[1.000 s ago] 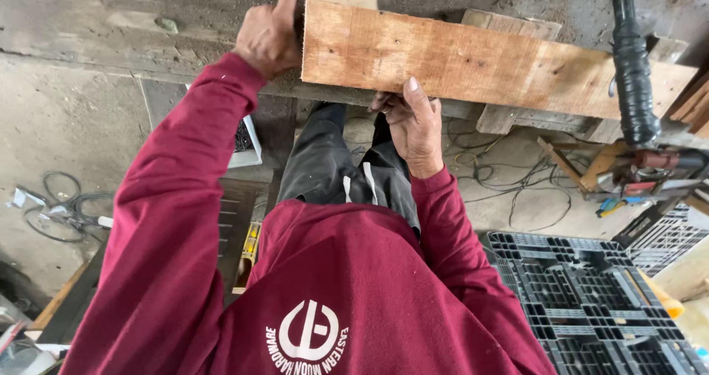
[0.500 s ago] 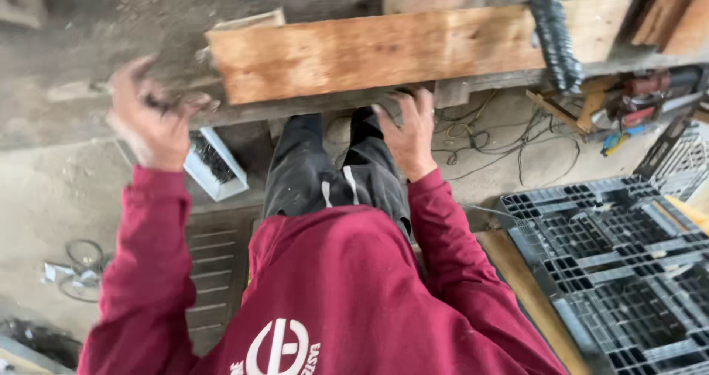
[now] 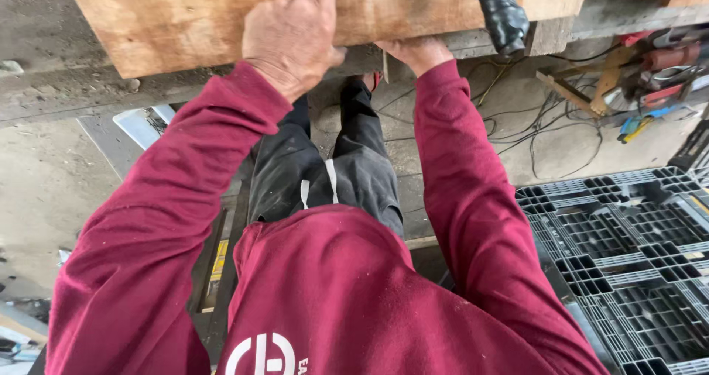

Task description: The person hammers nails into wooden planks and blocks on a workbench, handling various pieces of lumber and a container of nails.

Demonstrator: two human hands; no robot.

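Note:
A long rough wooden plank [image 3: 185, 21] lies across a grey workbench edge at the top of the view. My left hand [image 3: 292, 39] rests on top of the plank near its middle, fingers curled over its surface, a dark ring on one finger. My right hand [image 3: 417, 50] grips the plank's near lower edge from underneath, mostly hidden by it. Both arms wear dark red sleeves.
A black ribbed hose [image 3: 501, 9] crosses the plank at the upper right. Black plastic pallets [image 3: 628, 257] lie on the floor at right. Cables and power tools [image 3: 657, 65] litter the floor at upper right. A white crate [image 3: 148, 124] sits at left.
My left hand swung from off the plank's left end onto its top. The plank sits nearer and further left in view as my head shifted.

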